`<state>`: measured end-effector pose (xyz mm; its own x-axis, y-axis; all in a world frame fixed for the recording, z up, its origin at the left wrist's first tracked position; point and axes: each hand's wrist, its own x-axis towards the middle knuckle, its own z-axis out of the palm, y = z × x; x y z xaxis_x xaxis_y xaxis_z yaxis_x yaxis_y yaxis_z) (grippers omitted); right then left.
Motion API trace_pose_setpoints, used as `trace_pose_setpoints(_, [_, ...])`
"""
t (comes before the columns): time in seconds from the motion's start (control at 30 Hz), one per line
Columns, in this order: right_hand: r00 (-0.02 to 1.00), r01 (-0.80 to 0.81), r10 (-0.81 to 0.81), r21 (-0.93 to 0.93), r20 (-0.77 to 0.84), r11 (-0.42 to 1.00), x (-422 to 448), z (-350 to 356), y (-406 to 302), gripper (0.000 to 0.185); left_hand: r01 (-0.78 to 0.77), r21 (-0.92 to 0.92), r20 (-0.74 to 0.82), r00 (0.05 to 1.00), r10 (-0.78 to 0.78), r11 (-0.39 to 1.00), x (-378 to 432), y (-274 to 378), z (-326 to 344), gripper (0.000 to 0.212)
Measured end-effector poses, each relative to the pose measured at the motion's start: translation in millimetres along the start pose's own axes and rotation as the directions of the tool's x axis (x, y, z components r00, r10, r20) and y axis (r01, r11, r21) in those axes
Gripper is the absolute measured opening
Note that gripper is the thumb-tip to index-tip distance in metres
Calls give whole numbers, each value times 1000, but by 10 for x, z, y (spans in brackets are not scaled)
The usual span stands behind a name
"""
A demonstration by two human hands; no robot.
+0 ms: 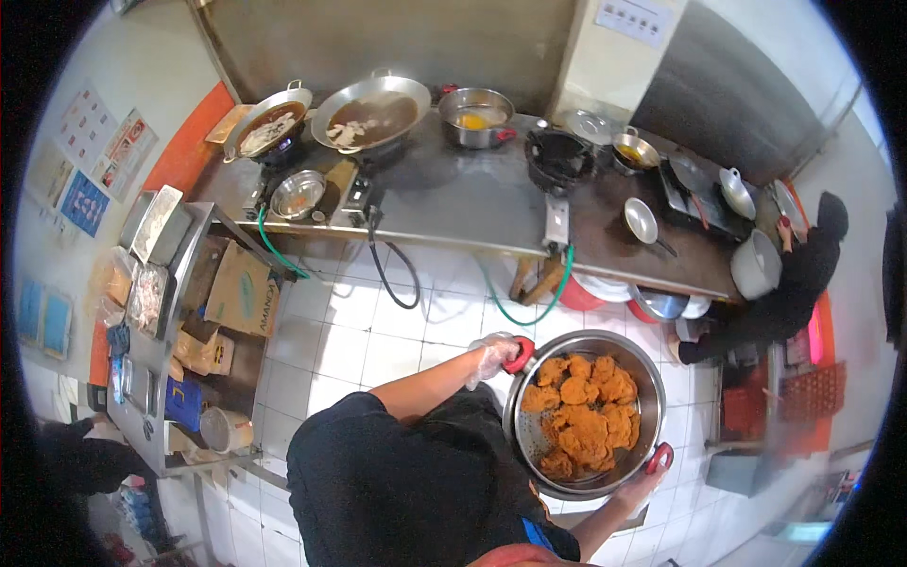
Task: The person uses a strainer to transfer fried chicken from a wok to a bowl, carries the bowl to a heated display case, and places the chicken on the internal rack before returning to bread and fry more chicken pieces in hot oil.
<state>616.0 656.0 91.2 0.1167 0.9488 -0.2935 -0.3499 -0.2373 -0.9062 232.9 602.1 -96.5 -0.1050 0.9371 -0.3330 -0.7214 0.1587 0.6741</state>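
Note:
Both my hands carry a large round stainless steel pot (521, 425) over the tiled floor. My left hand (496, 356), in a clear plastic glove, grips one red handle (521, 355). On the opposite side, my right hand (643, 482) is closed round the other red handle (660, 458); whether it wears a glove I cannot tell. Several pieces of browned fried chicken (584, 425) lie on a perforated metal plate (528, 425) inside the pot.
Along the steel counter (468, 205) stand two wide pans of oil (375, 117) and a pot with red handles (475, 113). Hoses (404, 273) hang below its edge. A shelf unit (166, 425) stands left. At the right, a person in black (801, 283) is at the counter.

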Motion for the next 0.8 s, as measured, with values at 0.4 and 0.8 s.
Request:
trace_pose_setpoints(0.4, [701,174,-42,114,-712,978,901,-4282,-128,39,328,466,183,873,-452,822,1202,-2051,3136,55])
trace_pose_setpoints(0.8, [227,533,116,223,-967,816,477,-7089,-1986,35,464,745,318,384,-867,479,2220,-5409,7912,51])
